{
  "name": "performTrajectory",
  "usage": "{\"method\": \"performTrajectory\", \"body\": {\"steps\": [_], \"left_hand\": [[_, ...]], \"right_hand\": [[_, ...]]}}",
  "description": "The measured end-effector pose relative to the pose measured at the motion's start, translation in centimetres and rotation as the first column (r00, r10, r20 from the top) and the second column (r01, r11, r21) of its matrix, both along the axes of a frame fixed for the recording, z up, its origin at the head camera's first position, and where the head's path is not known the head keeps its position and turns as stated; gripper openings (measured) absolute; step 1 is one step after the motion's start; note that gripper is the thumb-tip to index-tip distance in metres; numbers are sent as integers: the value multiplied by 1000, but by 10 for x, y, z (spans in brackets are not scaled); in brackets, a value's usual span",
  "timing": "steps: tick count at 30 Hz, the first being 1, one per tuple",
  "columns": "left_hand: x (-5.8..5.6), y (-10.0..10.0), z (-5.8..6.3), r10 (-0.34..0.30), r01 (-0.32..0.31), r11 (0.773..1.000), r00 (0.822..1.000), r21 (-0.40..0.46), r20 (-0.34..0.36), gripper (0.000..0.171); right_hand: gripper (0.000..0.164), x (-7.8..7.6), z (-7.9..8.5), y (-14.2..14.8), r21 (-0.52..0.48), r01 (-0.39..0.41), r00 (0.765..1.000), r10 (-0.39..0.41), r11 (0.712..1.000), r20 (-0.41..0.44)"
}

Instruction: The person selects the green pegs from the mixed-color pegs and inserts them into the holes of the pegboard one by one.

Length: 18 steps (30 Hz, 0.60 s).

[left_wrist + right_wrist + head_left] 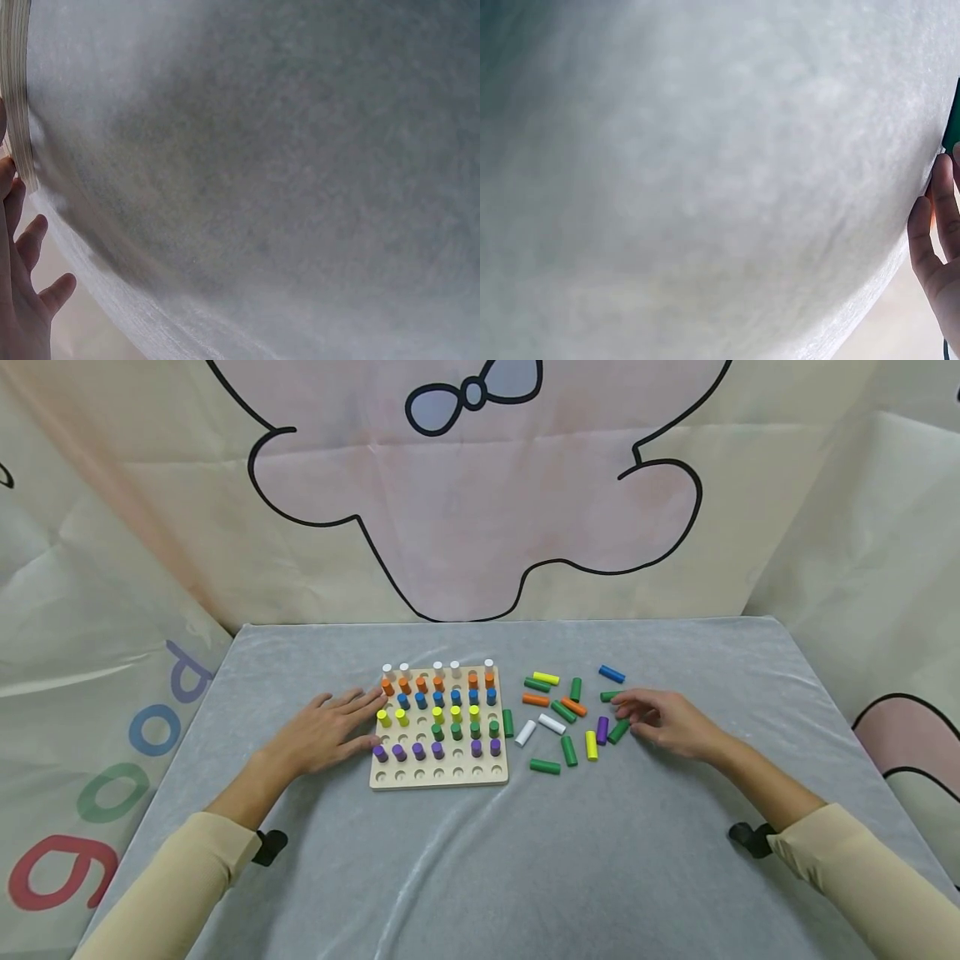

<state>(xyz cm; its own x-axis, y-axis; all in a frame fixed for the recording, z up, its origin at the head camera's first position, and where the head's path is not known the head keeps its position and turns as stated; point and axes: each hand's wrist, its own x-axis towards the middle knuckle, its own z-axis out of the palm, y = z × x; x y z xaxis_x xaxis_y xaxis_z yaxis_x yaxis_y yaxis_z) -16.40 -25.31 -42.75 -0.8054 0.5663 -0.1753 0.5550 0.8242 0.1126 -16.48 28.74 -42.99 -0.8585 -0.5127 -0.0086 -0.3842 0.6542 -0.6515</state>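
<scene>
A pale wooden pegboard (441,781) stands on the table with rows of short coloured pegs upright in its holes: white, orange, blue, yellow, green and purple. Some holes hold no peg. My left hand (324,732) lies spread at the board's left edge, fingertips against it; the left wrist view shows these fingers beside the board's side (16,90). To the right, my right hand (672,722) hovers low over the loose pegs, fingers loosely bent. Its fingertips are close to a green peg (609,697) and another green peg (618,732); whether they touch is unclear.
Between board and right hand lie scattered loose pegs, among them a blue peg (612,674), a purple peg (602,731), a yellow peg (592,746) and a white peg (526,732). A grey cloth (465,877) covers the table. Printed curtains (480,527) hang behind it.
</scene>
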Motion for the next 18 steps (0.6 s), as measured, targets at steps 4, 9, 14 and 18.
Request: {"method": "performTrajectory", "body": {"steps": [4, 9, 14, 18], "left_hand": [[0, 0, 0, -6, 6, 1000, 1000, -4, -12, 76], [0, -1, 0, -7, 7, 1000, 1000, 0, -13, 76], [0, -1, -1, -3, 3, 1000, 1000, 10, -4, 77], [1, -1, -1, 0, 0, 1000, 1000, 14, -1, 77]], "right_hand": [[44, 1, 0, -2, 17, 1, 1000, -1, 1000, -4], [45, 1, 0, -3, 24, 0, 1000, 1, 1000, -8], [44, 1, -1, -3, 57, -1, 1000, 1, 998, -5], [44, 1, -1, -4, 65, 7, 1000, -7, 998, 1]]}}
